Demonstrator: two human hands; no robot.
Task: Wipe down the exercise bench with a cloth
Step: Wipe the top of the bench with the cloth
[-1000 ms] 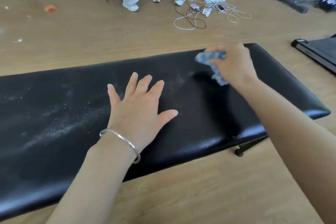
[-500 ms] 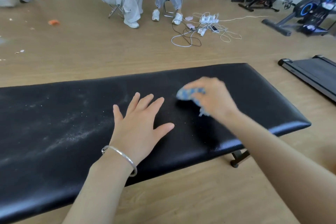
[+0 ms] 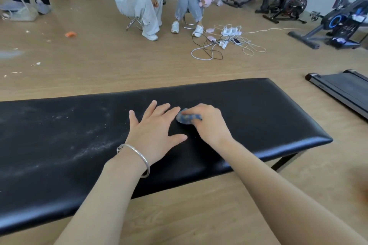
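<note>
Right hand (image 3: 207, 123) gripping bunched blue cloth (image 3: 187, 119), swept from right end of surface (image 3: 268, 109) to frame centre, now just beside left hand (image 3: 155, 131), open, flat. Right portion looks clean; white dust (image 3: 83, 141) remains at left.

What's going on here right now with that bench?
A person is wiping a long black padded exercise bench. The right hand presses a bunched blue patterned cloth onto the pad, in a closed grip. The left hand, with a silver bangle at the wrist, lies flat and open just beside the cloth. The right end looks clean; whitish dust still streaks the pad left of the hands.
</note>
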